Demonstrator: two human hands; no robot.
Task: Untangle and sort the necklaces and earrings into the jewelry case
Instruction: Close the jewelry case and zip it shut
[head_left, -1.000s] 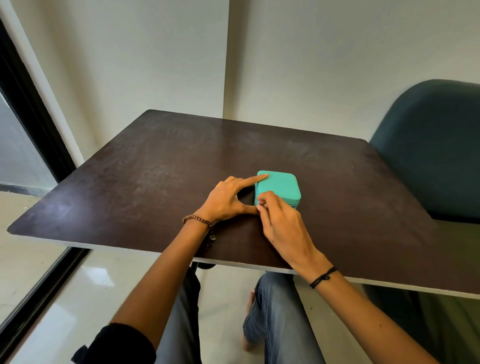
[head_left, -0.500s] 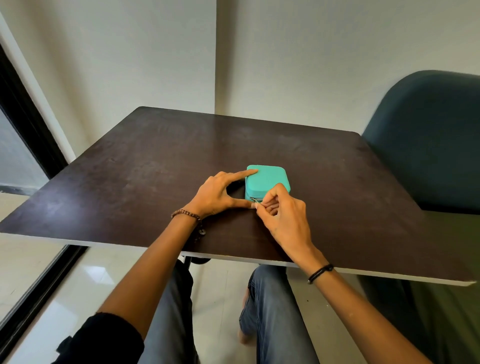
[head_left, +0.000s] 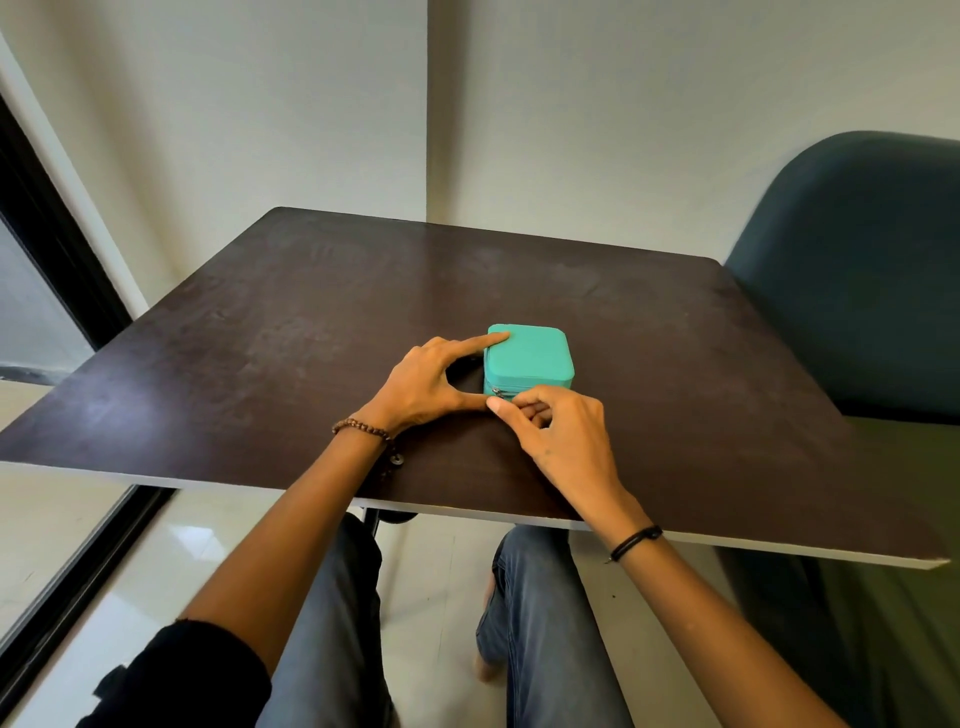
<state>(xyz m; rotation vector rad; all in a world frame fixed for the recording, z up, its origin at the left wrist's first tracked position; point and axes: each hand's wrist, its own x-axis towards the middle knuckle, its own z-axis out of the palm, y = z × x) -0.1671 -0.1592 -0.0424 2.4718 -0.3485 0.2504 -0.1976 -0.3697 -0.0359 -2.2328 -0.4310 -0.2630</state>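
The head view looks down on a dark brown surface (head_left: 260, 338) that fills the middle of the frame. A small teal jewelry case (head_left: 535, 356) sits on it just right of centre, lid down and flat. The left hand (head_left: 421, 384) comes in from the lower left and brackets the case's left side. Its forefinger is stretched straight onto the far left corner of the lid, its thumb lies straight along the surface to the near left corner, and it grips nothing. The right hand (head_left: 561, 431) comes in from the lower right with its fingers (head_left: 530, 396) curled narrow. Thumb and forefinger pinch the small metal zipper pull (head_left: 497, 391) at the case's near left corner, touching the left thumb tip. A beaded bracelet (head_left: 361, 428) circles the left wrist and a black band (head_left: 635, 541) the right. A dark green chair (head_left: 857, 260) stands at the right edge, and legs in jeans (head_left: 530, 623) show below over a pale glossy floor (head_left: 156, 571).
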